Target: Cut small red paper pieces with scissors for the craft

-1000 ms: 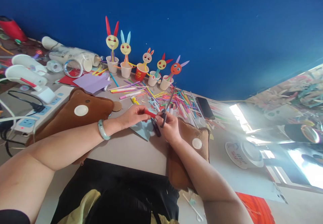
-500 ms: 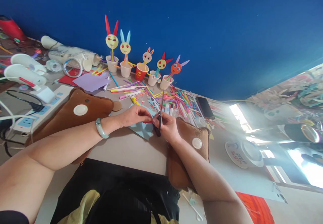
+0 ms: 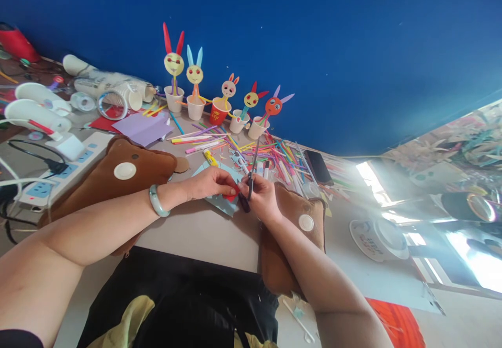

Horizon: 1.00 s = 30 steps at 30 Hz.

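Near the middle of the table, my left hand (image 3: 214,183) pinches a small piece of red paper (image 3: 232,195). Close on its right, my right hand (image 3: 261,195) is closed around dark scissors (image 3: 251,180), whose blades point up and away from me. The red piece lies between the two hands. Beneath them rests a light blue paper sheet (image 3: 219,205), partly covered by my left hand and the red piece.
Rabbit-faced figures in paper cups (image 3: 220,112) line the blue wall. Colored sticks and markers (image 3: 202,138) are scattered before them. Brown cushions (image 3: 290,238) flank my hands. A power strip (image 3: 63,172) lies left, a phone (image 3: 318,167) right.
The red piece shows more between my hands. My left fingers have shifted slightly and more of the blue sheet's left part is visible. The scissors have tilted a little.
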### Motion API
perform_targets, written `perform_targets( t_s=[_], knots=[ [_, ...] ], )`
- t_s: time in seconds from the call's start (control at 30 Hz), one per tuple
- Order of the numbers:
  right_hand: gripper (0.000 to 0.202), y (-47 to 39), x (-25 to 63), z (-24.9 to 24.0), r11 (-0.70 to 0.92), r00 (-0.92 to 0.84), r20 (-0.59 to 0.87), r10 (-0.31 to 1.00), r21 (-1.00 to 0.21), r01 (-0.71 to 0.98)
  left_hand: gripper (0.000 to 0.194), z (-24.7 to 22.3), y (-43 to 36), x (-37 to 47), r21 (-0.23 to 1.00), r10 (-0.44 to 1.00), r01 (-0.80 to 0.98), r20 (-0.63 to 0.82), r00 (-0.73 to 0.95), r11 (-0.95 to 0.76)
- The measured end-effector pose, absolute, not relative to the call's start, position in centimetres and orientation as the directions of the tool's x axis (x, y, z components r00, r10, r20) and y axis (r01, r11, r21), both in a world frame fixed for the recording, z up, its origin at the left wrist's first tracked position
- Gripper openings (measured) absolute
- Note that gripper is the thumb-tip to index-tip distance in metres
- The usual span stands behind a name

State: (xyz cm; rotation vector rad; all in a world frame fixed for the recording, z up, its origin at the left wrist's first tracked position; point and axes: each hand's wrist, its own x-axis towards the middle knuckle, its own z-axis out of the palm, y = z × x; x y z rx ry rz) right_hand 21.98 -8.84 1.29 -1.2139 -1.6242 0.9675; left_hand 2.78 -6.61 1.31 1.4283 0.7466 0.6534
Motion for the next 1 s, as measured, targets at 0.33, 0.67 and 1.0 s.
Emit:
perform_targets(
  t_s=[0.33,0.67,1.0],
  knots=[
    [0.026,-9.0,21.7,1.5,0.195,-0.083,0.178,0.98,-0.929,0.313,0.024,1.3,-7.0,3.0,0.996,0.844,-0.01,-0.072,0.531,0.091],
    [0.028,-8.7,21.9,0.6,0.205,-0.093,0.186,0.978,-0.932,0.299,0.024,1.2,-7.1,3.1,0.99,0.855,-0.056,-0.085,0.512,0.132],
    [0.024,-8.8,21.9,0.8,0.222,-0.085,0.205,0.975,-0.915,0.338,0.025,1.0,-7.2,3.4,0.989,0.879,-0.099,-0.049,0.473,0.109]
  ],
)
